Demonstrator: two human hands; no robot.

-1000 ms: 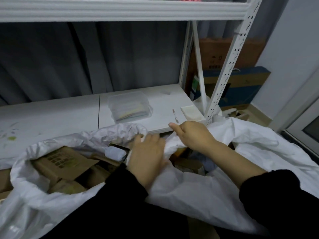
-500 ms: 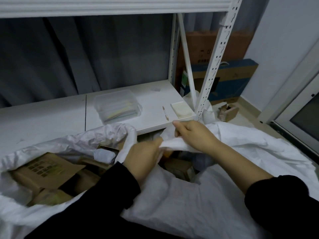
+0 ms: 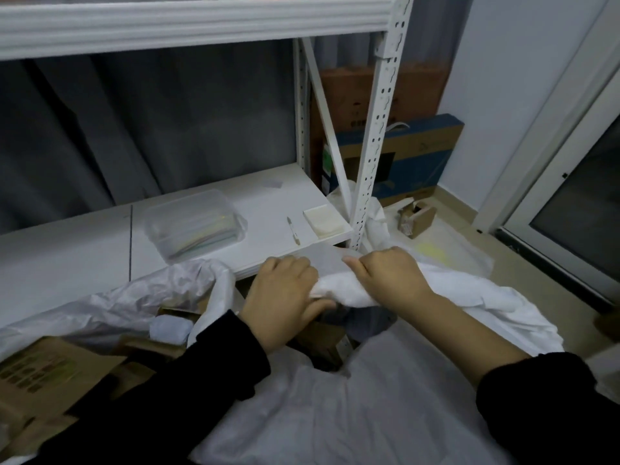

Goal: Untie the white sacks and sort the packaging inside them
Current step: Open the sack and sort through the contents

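Observation:
Two white sacks lie in front of me. The left sack [image 3: 110,303] gapes wide, with brown cardboard boxes [image 3: 47,367] and a pale blue packet [image 3: 169,328] inside. The right sack [image 3: 335,407] fills the lower middle; its bunched rim [image 3: 339,288] stretches between my hands. My left hand [image 3: 281,297] grips the rim's left end, fingers curled over it. My right hand [image 3: 389,276] grips the right end, thumb pointing left. Dark packaging [image 3: 328,344] shows through the sack's mouth below the rim.
A white metal rack stands just behind, its lower shelf [image 3: 261,209] holding a clear plastic box [image 3: 194,226], a pen [image 3: 292,229] and a pale pad [image 3: 323,218]. Flat cartons [image 3: 402,162] lean against the wall. A small brown box [image 3: 416,219] sits on the floor beside a door [image 3: 570,209].
Both hands rose with the right sack's rim and pulled it taut between them. My left hand shifted right onto the rim, and the view swung a little to the right.

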